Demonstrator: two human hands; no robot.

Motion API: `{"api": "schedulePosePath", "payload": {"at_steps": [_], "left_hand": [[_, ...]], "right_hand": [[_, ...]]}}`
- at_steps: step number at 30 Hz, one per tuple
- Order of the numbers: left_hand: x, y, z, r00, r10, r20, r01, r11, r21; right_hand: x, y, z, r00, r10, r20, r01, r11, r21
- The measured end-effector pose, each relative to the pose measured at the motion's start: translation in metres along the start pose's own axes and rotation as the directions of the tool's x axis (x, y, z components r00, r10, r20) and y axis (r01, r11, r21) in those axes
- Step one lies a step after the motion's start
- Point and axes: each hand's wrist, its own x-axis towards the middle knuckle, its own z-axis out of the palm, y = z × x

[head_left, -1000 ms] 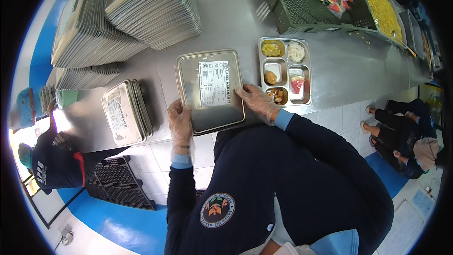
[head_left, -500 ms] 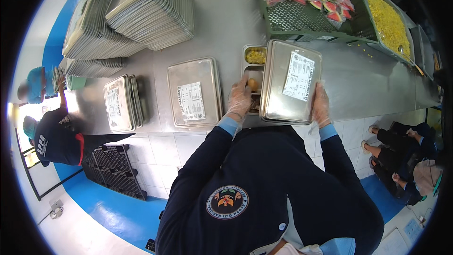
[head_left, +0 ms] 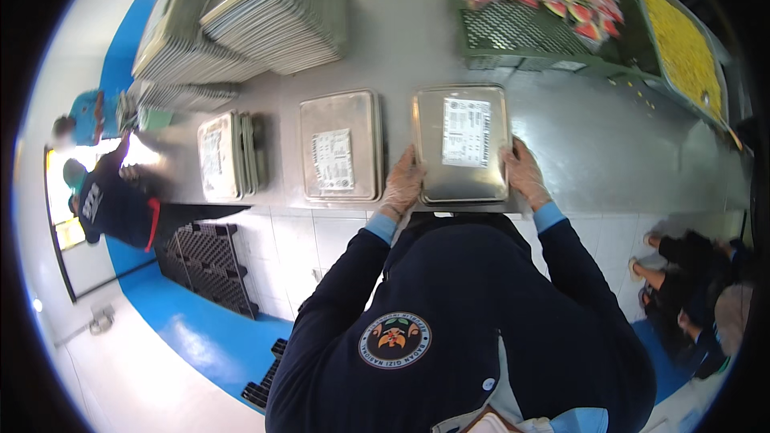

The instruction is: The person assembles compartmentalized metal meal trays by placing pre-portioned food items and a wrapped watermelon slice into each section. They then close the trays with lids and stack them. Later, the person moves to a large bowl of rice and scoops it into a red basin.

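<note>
In the head view, a broad brushed stainless-steel table [head_left: 577,140] runs across the room, bright with reflected light. Near its front edge lies a rectangular silvery metal food tray with a lid and white printed label [head_left: 463,183], flat between the person's two clear-gloved hands. The left hand [head_left: 403,183] is at its left side and the right hand [head_left: 525,172] at its right, both with fingers partly bent; whether either pinches the rim or only rests against it, I cannot tell. To the left on the table lie a second labelled metal tray [head_left: 338,112] and a short stack of similar trays [head_left: 220,180], with tall leaning stacks of metal trays [head_left: 277,28] behind. At the back right, a dark-green perforated plastic crate [head_left: 525,56] holds wrapped red watermelon wedges [head_left: 577,10], beside a metal pan of yellow food [head_left: 678,28]; yellow crumbs dot the steel nearby. Below, white floor tiles [head_left: 289,261] meet a glossy blue floor [head_left: 188,337], near a black plastic pallet [head_left: 200,261]. A co-worker in a dark shirt [head_left: 116,200] is at the left end.
</note>
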Motion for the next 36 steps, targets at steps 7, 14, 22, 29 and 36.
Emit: {"api": "schedulePosePath", "payload": {"at_steps": [7,14,22,29,36], "left_hand": [[-0.022,0.016,-0.017,0.975,-0.12,0.186,0.164,0.956,-0.243],[-0.056,0.034,-0.116,0.984,-0.176,-0.005,0.166,0.935,-0.313],[-0.021,-0.065,-0.243,0.941,0.114,-0.317,-0.025,0.962,0.272],[0.003,-0.097,-0.299,0.997,0.035,0.068,-0.009,0.935,-0.354],[-0.002,-0.075,-0.385,0.952,0.222,0.21,-0.127,0.913,-0.389]], "right_hand": [[-0.008,0.014,-0.001,0.987,0.051,0.151,-0.085,0.97,0.229],[-0.016,-0.064,0.049,0.959,-0.084,0.269,-0.082,0.831,0.55],[-0.002,-0.144,0.193,0.982,-0.124,0.139,0.046,0.885,0.463],[-0.012,-0.154,0.258,0.995,0.099,0.0,-0.087,0.873,0.48],[-0.051,-0.217,0.273,0.983,0.18,-0.023,-0.152,0.886,0.437]]}}
